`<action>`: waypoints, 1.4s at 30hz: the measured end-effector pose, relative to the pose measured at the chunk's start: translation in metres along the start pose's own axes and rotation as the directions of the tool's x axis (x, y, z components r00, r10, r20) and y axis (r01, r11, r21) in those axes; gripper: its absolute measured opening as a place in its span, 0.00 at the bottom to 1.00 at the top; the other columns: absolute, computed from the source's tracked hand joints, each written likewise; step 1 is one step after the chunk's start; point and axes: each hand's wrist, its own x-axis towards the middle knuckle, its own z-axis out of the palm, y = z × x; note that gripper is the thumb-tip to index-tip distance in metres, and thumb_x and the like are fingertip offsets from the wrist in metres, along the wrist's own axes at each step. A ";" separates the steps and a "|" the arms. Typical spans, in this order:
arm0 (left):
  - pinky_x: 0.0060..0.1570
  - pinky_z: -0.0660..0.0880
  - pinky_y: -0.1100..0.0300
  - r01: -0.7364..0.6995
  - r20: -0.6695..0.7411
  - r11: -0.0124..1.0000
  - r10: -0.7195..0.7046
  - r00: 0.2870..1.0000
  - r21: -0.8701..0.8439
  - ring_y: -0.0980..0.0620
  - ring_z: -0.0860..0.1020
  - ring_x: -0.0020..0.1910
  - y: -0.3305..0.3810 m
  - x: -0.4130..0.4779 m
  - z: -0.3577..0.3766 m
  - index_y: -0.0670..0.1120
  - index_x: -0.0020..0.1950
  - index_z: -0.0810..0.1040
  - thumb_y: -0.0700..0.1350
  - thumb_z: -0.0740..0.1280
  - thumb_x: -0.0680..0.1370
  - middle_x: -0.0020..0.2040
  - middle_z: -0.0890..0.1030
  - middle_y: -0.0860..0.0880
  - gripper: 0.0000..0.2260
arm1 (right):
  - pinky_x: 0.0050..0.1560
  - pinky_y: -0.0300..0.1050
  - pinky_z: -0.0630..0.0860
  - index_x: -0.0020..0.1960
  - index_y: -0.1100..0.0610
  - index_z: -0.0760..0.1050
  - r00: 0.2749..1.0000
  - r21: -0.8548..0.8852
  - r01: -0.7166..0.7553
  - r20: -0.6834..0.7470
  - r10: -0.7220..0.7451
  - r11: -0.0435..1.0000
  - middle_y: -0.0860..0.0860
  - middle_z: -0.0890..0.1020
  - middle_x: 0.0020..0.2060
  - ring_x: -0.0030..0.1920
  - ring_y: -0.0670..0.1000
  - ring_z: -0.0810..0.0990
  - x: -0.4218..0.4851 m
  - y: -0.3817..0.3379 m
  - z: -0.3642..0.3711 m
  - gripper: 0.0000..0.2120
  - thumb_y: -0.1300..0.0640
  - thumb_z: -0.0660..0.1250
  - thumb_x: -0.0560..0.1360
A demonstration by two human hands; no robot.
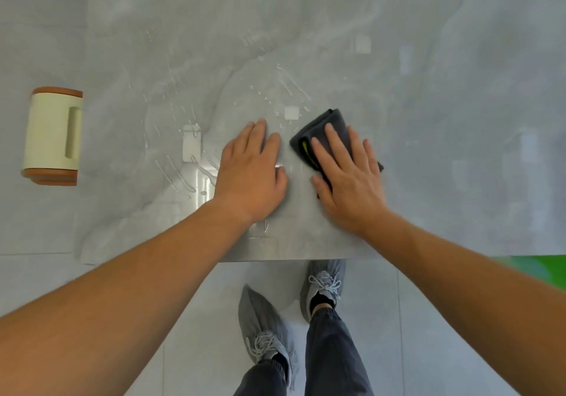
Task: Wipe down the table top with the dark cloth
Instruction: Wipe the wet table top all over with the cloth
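Observation:
The table top (352,68) is a glossy grey marble-patterned slab with wet streaks and droplets across its middle. The dark cloth (318,126), folded, with a yellow-green tag showing, lies near the table's front edge. My right hand (349,175) presses flat on top of the cloth, fingers spread, covering its near half. My left hand (251,172) rests flat on the bare table just left of the cloth, holding nothing.
A cream and brown stool-like object (53,135) stands off the table's left side. The table's front edge (275,259) runs just beyond my two feet in grey shoe covers (266,328). A green patch (533,268) shows on the floor at right.

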 end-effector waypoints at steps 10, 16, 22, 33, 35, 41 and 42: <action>0.59 0.66 0.48 0.063 -0.086 0.998 -0.062 0.994 0.003 0.40 0.71 0.59 0.009 0.027 -0.017 0.43 0.65 0.72 0.49 0.61 0.78 0.62 0.73 0.43 0.18 | 0.78 0.59 0.40 0.81 0.47 0.51 0.958 0.091 -0.284 -0.016 0.286 0.955 0.49 0.48 0.81 0.80 0.61 0.44 0.106 0.038 -0.029 0.28 0.44 0.50 0.83; 0.69 0.63 0.46 0.068 -0.056 0.998 -0.068 0.996 0.002 0.40 0.64 0.72 0.018 0.060 -0.030 0.43 0.71 0.67 0.48 0.63 0.78 0.74 0.65 0.42 0.23 | 0.78 0.61 0.47 0.80 0.48 0.57 0.966 0.007 0.240 0.101 -0.240 0.971 0.50 0.55 0.81 0.80 0.60 0.50 0.073 0.058 -0.031 0.26 0.46 0.51 0.82; 0.72 0.60 0.43 0.081 -0.010 0.995 -0.081 0.997 0.060 0.39 0.58 0.77 0.016 0.094 -0.039 0.46 0.76 0.62 0.53 0.57 0.79 0.78 0.58 0.41 0.26 | 0.78 0.59 0.42 0.81 0.46 0.52 0.980 0.094 -0.199 0.014 0.198 0.975 0.49 0.48 0.81 0.80 0.59 0.45 0.175 0.094 -0.054 0.26 0.48 0.51 0.83; 0.64 0.60 0.48 0.125 -0.033 0.991 -0.123 0.992 0.056 0.42 0.71 0.62 0.016 0.119 -0.055 0.46 0.69 0.70 0.54 0.58 0.77 0.64 0.73 0.45 0.23 | 0.79 0.58 0.42 0.80 0.45 0.56 0.996 0.036 0.061 0.065 -0.063 0.997 0.47 0.53 0.81 0.80 0.58 0.47 0.193 0.102 -0.059 0.26 0.48 0.53 0.83; 0.63 0.60 0.49 0.087 -0.061 0.996 -0.085 0.995 0.026 0.43 0.72 0.59 0.006 0.130 -0.063 0.45 0.69 0.70 0.54 0.59 0.77 0.61 0.74 0.46 0.23 | 0.79 0.58 0.41 0.80 0.45 0.53 0.990 0.085 -0.142 0.015 0.142 0.986 0.47 0.49 0.81 0.80 0.58 0.44 0.233 0.098 -0.063 0.26 0.48 0.52 0.83; 0.71 0.55 0.48 0.007 -0.051 0.998 -0.004 0.999 0.057 0.40 0.61 0.74 -0.034 0.185 -0.087 0.43 0.73 0.65 0.54 0.58 0.79 0.74 0.64 0.41 0.25 | 0.79 0.59 0.41 0.81 0.46 0.53 0.999 0.032 -0.027 0.018 0.026 0.999 0.48 0.50 0.81 0.80 0.59 0.45 0.221 0.053 -0.050 0.26 0.47 0.50 0.83; 0.73 0.53 0.47 0.005 -0.038 0.998 -0.002 0.999 0.068 0.39 0.57 0.77 -0.040 0.194 -0.090 0.43 0.74 0.64 0.54 0.58 0.79 0.77 0.60 0.40 0.26 | 0.79 0.59 0.42 0.80 0.46 0.54 0.998 0.023 0.050 0.045 -0.051 0.998 0.48 0.51 0.81 0.80 0.59 0.46 0.212 0.055 -0.049 0.26 0.47 0.50 0.83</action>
